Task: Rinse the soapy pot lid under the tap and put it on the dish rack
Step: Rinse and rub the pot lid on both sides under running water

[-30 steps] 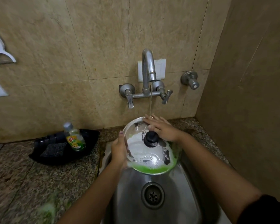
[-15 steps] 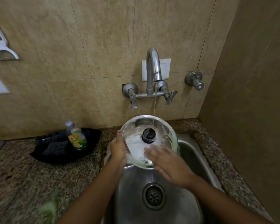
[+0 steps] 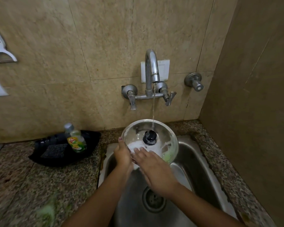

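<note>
A round steel pot lid [image 3: 164, 136] with a black knob [image 3: 149, 135] is tilted toward me over the sink, white foam and green soap on its lower half. Water runs from the wall tap [image 3: 152, 69] onto the lid near the knob. My left hand [image 3: 122, 153] grips the lid's left rim. My right hand [image 3: 152, 167] lies flat, fingers spread, on the foamy lower front of the lid. No dish rack is in view.
The steel sink [image 3: 192, 164] with its drain [image 3: 153, 200] lies below the lid. On the granite counter at left, a black tray [image 3: 44, 158] holds a dish-soap bottle [image 3: 75, 140] and a dark scrubber [image 3: 54, 150]. A wall closes the right side.
My right hand went from the lid's top rim down to its lower front and now wipes toward the left. The lid stays under the stream in my left hand.
</note>
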Demonstrator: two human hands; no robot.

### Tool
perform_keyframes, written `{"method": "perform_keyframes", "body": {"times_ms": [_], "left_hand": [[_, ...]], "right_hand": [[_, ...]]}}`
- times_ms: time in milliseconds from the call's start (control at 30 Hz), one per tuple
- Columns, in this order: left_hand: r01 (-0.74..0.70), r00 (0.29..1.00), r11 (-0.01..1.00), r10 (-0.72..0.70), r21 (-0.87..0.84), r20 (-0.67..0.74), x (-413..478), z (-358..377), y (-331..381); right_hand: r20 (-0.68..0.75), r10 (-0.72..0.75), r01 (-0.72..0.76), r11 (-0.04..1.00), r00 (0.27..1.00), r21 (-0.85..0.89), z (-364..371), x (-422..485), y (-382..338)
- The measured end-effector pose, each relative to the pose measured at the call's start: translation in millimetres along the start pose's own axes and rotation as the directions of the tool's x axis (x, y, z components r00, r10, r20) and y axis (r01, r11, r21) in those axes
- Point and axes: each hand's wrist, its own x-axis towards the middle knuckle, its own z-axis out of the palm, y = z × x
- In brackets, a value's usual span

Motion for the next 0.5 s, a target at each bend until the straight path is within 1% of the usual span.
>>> {"method": "perform_keyframes", "body": {"times_ms": [33,67,167,233,267,300,333,367,400,433,467,500], "left_hand": [[0.008,0.999,1.000,-0.008,0.004,0.033,0.9,-0.1,-4.4],[0.006,0.998,1.000,-0.006,0.010,0.066,1.3,0.0,-6.9],[-0.039,0.992,0.999,0.037,0.010,0.121,4.2,1.7,-9.3],[-0.061,0.992,0.998,0.060,0.004,0.114,1.4,2.4,-6.3],[-0.068,0.991,0.998,0.068,-0.004,0.117,-1.7,1.6,-3.6],[-0.082,0.989,0.997,0.082,-0.007,0.127,-3.4,0.6,-3.1],[-0.094,0.986,0.996,0.093,0.003,0.137,-5.6,-1.1,-3.1],[-0.110,0.984,0.994,0.106,0.019,0.143,-6.3,-2.6,-4.7],[-0.118,0.984,0.992,0.112,0.040,0.139,-8.5,-4.4,-4.0],[-0.131,0.982,0.990,0.122,0.059,0.142,-8.2,-5.5,-4.3],[-0.145,0.980,0.986,0.132,0.078,0.152,-9.1,-5.4,-2.6],[-0.165,0.974,0.982,0.148,0.093,0.169,-8.4,-4.8,-3.0]], "right_hand": [[-0.018,0.012,-0.013,0.999,1.000,-0.050,-0.7,13.1,-1.5],[-0.012,0.039,-0.040,0.997,0.999,-0.060,-5.4,26.6,-3.2],[0.080,0.059,-0.052,0.994,0.995,-0.092,-18.4,60.7,-3.4],[0.112,0.153,-0.127,0.969,0.982,-0.214,-26.8,75.3,6.1],[0.119,0.222,-0.188,0.952,0.968,-0.244,-31.6,81.9,15.8],[0.124,0.293,-0.263,0.941,0.948,-0.214,-36.7,86.8,27.2],[0.145,0.365,-0.347,0.928,0.920,-0.133,-42.1,89.9,39.8],[0.203,0.417,-0.419,0.907,0.886,-0.035,-46.0,92.6,52.9],[0.287,0.435,-0.463,0.886,0.853,0.034,-49.1,94.6,62.9],[0.359,0.419,-0.470,0.880,0.834,0.064,-51.1,97.0,67.2],[0.381,0.379,-0.430,0.901,0.843,0.055,-52.1,101.1,65.8],[0.369,0.303,-0.341,0.939,0.878,0.041,-51.1,105.4,60.9]]}}
